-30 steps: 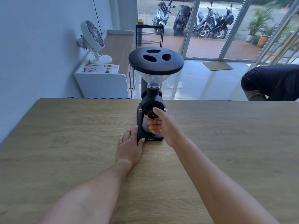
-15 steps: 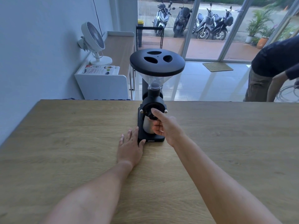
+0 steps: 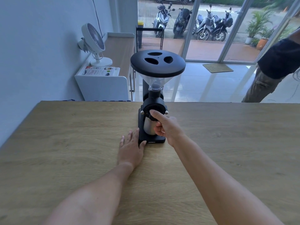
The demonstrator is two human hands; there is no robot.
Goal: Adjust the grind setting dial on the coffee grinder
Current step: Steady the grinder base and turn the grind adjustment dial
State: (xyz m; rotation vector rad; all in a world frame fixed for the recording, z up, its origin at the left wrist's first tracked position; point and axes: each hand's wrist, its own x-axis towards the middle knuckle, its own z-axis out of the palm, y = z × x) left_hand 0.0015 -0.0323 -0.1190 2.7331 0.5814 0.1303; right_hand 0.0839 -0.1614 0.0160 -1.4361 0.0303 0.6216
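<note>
A black coffee grinder [image 3: 155, 98] with a clear funnel hopper and wide black lid stands on the wooden table [image 3: 65, 143]. Its round grind setting dial [image 3: 150, 108] faces me at mid-height, above a metal cup [image 3: 148, 127] on the base. My right hand [image 3: 165, 127] pinches the dial's small knob between thumb and curled fingers, hiding the dial's lower right. My left hand [image 3: 131, 148] lies flat on the table, fingers apart, thumb touching the grinder's base at its front left corner.
Beyond the table's far edge stand a white cabinet [image 3: 103, 86] with a fan [image 3: 94, 41] and a book, and a black rack [image 3: 149, 38]. A person in dark clothes [image 3: 276, 67] stands at the right by the glass doors. Motorbikes are parked outside.
My right hand has closed tighter on the dial's knob and twisted slightly. The person at the right has straightened up and shifted further right. My left hand stays put.
</note>
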